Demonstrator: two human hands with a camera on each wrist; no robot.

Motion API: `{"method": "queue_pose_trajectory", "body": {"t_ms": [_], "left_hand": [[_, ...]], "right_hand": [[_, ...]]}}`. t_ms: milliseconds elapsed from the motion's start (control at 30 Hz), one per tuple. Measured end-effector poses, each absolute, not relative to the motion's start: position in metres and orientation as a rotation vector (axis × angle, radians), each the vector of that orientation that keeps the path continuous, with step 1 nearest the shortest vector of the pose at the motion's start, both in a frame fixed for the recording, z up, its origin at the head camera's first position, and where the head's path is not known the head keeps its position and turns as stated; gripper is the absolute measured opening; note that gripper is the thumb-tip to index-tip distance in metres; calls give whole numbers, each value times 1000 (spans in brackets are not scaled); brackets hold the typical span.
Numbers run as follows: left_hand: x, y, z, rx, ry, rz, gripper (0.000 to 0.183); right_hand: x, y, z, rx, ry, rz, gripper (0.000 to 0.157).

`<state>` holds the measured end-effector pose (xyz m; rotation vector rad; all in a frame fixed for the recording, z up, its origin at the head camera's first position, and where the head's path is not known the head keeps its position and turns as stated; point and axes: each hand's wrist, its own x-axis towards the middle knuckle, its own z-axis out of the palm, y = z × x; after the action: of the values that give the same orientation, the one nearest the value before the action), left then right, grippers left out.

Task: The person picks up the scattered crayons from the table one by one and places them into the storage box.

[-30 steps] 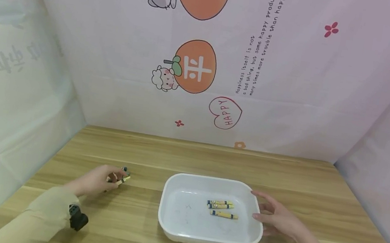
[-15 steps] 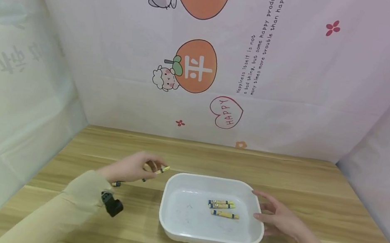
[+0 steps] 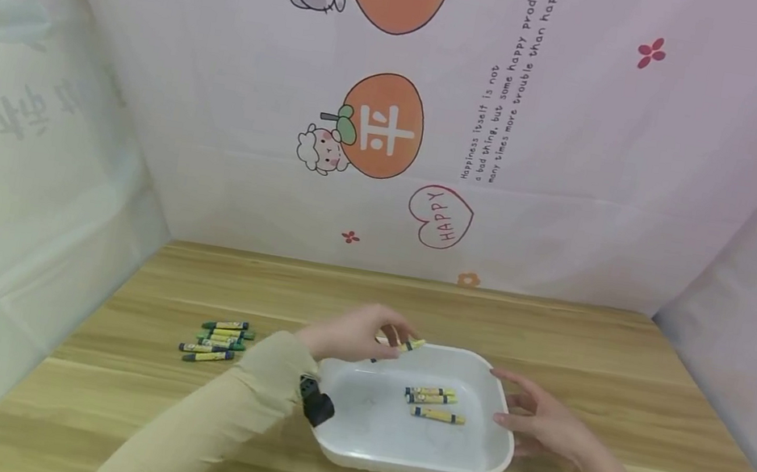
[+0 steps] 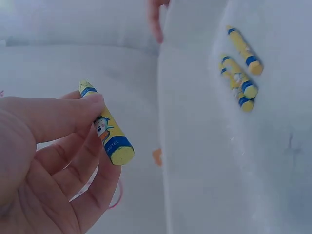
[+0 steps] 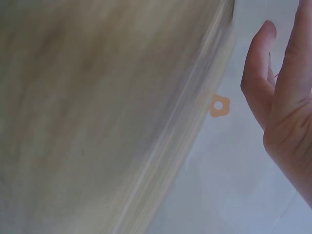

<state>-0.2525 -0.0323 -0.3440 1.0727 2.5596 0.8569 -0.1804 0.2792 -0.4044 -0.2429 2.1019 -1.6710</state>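
Note:
My left hand (image 3: 358, 332) pinches a light yellow oil pastel (image 4: 111, 130) between thumb and fingers, over the back left part of the white plastic bin (image 3: 410, 469). Blue bands, a cartoon figure and lettering mark the pastel's wrapper. Inside the bin, toward its right side, lie a yellow oil pastel (image 3: 437, 415) and two others (image 4: 239, 80) side by side. My right hand (image 3: 551, 431) rests at the bin's right wall, its fingers loosely extended and the thumb at the rim. In the right wrist view that hand shows only in part.
Several oil pastels (image 3: 216, 342) with green and dark tips lie grouped on the wooden table (image 3: 230, 442) at the left. A printed white cloth (image 3: 558, 214) stands behind the table, with more cloth along both sides.
My left hand has moved right from the pastel group at the left to above the bin, carrying the yellow oil pastel. The right hand has stayed at the bin's side.

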Motion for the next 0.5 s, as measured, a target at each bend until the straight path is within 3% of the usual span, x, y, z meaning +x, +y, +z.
{"method": "queue_pose_trajectory", "body": {"t_ms": [500], "left_hand": [[-254, 33, -382, 1198, 2448, 543, 28]], "right_hand": [[-182, 279, -404, -241, 2097, -1670, 80]]}}
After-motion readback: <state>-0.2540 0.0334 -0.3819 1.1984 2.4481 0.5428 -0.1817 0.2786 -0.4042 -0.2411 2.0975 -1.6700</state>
